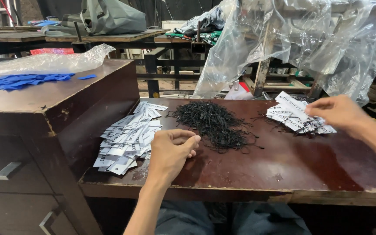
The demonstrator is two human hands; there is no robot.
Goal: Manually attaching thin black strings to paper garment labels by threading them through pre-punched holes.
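Observation:
A heap of thin black strings [214,124] lies in the middle of a dark brown table [283,169]. A spread of white printed tags [129,137] lies at the table's left side. My left hand [170,152] rests between that spread and the string heap, fingers curled in; I cannot see anything in it. A second, smaller pile of white tags [294,117] tangled with strings lies at the right. My right hand [338,113] reaches onto that pile, fingertips pinched on one tag.
A higher brown cabinet [44,104] with drawer handles stands at the left, with blue fabric scraps [20,81] and a clear plastic bag [44,63] on top. Clear plastic sheeting [301,43] hangs over a wooden frame behind the table. A grey bag [109,17] lies on benches farther back.

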